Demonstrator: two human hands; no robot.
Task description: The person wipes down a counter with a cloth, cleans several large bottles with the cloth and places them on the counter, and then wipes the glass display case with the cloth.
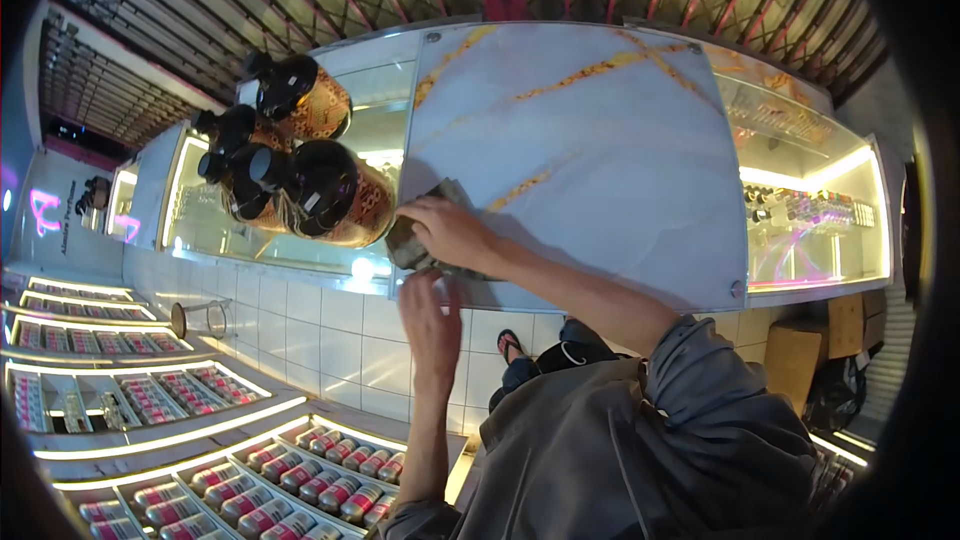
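A crumpled grey-green thing point(405, 248), which looks like a folded cloth, lies on the left end of the marble-patterned counter top point(600, 170). My right hand point(445, 230) reaches across from the right, its bent fingers closed on the top of that cloth. Just below, at the counter's front edge, my left hand point(432, 318) is raised with its fingers loosely bent and apart. Its fingertips are near the cloth's lower edge; whether they touch it I cannot tell. Close to the left of the cloth stands a big dark bottle point(340, 195) with a patterned gold label.
Several more dark bottles point(300, 100) crowd the glass left part of the counter. A lit glass display point(810, 210) is on the right. Shelves of small pink-labelled bottles point(270, 480) line the lower left. A round-topped stool point(200, 318) stands on the tiled floor.
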